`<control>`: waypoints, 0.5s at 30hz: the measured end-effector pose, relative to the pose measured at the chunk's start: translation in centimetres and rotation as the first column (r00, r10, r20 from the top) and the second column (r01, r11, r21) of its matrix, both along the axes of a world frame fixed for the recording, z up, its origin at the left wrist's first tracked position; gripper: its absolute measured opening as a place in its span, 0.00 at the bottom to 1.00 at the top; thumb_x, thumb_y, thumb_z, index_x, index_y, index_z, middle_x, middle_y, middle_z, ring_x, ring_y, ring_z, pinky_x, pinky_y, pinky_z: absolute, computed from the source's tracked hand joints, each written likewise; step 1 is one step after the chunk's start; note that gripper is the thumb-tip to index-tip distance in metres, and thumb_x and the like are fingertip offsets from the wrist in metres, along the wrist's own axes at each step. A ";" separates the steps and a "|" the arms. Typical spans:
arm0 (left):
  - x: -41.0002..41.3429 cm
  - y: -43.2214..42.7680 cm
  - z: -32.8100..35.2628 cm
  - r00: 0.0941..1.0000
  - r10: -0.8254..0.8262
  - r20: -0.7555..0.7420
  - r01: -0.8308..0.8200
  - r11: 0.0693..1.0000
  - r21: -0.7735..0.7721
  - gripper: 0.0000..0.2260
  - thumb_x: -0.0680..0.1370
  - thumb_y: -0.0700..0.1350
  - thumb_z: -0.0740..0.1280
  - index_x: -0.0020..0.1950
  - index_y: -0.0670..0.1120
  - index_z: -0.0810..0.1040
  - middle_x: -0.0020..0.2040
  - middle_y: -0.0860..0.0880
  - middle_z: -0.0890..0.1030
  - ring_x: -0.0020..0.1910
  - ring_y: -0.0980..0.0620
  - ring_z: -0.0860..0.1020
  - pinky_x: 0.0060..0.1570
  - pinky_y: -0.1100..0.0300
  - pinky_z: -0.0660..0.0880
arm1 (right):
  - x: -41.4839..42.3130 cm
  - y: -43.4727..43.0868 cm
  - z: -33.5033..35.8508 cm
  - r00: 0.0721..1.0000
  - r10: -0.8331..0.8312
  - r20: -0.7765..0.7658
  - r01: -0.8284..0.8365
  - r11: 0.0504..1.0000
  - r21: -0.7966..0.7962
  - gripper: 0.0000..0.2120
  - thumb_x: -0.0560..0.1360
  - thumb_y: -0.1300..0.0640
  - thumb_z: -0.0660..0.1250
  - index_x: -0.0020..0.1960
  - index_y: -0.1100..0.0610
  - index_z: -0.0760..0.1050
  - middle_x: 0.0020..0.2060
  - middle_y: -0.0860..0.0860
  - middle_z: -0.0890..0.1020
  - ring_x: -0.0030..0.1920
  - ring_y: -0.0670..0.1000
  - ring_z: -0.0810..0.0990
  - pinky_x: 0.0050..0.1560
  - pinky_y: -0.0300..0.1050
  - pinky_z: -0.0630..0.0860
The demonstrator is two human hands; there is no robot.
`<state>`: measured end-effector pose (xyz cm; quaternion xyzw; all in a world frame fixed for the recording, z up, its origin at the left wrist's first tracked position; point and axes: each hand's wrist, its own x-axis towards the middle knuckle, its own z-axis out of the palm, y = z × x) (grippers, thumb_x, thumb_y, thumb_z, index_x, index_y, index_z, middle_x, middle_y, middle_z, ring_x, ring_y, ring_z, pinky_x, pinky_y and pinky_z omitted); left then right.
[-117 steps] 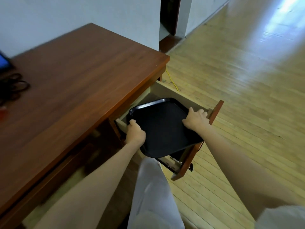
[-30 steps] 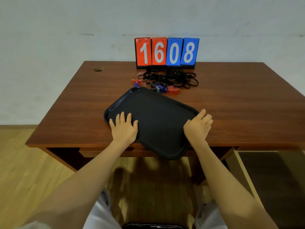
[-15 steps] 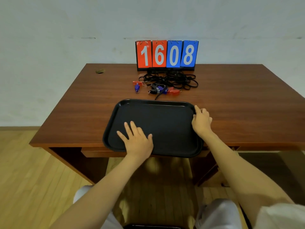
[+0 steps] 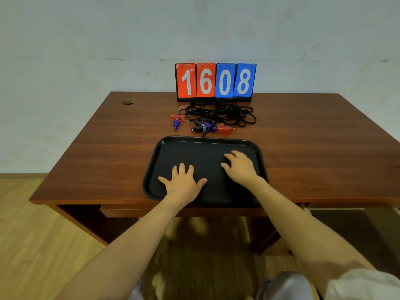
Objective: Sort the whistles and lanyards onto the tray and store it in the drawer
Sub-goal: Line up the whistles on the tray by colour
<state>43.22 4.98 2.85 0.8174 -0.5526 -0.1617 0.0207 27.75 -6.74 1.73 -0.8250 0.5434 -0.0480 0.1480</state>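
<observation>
Now left hand (image 4: 183, 180) and right hand (image 4: 240, 167) lie flat, released, on one tray (image 4: 203, 139), five whistles (image 4: 224, 129) beyond.

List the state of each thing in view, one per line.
tray: flat on the desk, not yet loaded.
left hand: open, flat on tray, fingers spread.
right hand: open, resting on tray, fingers loosely bent.
lanyards: tangled pile on desk, off tray.
whistles: loose beside lanyards, off tray.
scoreboard: upright, reads 16 08.
drawer: seems pulled out, lower right.
</observation>
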 end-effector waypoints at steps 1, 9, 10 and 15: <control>-0.1 -0.3 0.1 1.000 0.004 -0.005 -0.004 1.000 0.007 0.32 0.77 0.66 0.51 0.77 0.51 0.52 0.78 0.46 0.51 0.77 0.43 0.47 0.67 0.28 0.49 | 0.4 0.0 -0.2 1.000 -0.011 -0.015 0.012 0.999 0.053 0.24 0.81 0.47 0.54 0.75 0.52 0.59 0.76 0.53 0.58 0.76 0.55 0.52 0.75 0.56 0.51; 0.0 -3.2 0.8 0.996 -0.055 0.074 0.054 0.998 0.014 0.29 0.78 0.65 0.54 0.74 0.50 0.61 0.75 0.45 0.59 0.74 0.40 0.55 0.68 0.31 0.54 | -0.3 -2.8 0.2 1.000 0.017 -0.016 -0.014 0.987 0.158 0.25 0.82 0.46 0.50 0.77 0.49 0.54 0.78 0.50 0.51 0.78 0.53 0.45 0.75 0.58 0.43; 0.3 -3.7 0.9 0.995 -0.068 0.078 0.068 0.998 0.003 0.28 0.78 0.63 0.55 0.72 0.50 0.63 0.74 0.45 0.60 0.73 0.39 0.56 0.68 0.32 0.56 | -0.4 -3.2 0.1 1.000 0.023 -0.014 -0.020 0.987 0.157 0.25 0.82 0.46 0.50 0.77 0.49 0.54 0.78 0.50 0.51 0.78 0.52 0.45 0.75 0.58 0.43; 1.4 -5.6 0.6 0.996 -0.091 0.025 0.092 0.995 -0.032 0.28 0.76 0.63 0.60 0.71 0.50 0.64 0.72 0.45 0.60 0.72 0.41 0.57 0.68 0.35 0.59 | -0.6 -4.5 -0.4 0.999 0.033 0.006 -0.034 0.989 0.147 0.24 0.81 0.46 0.52 0.76 0.48 0.55 0.77 0.49 0.53 0.78 0.52 0.46 0.75 0.57 0.43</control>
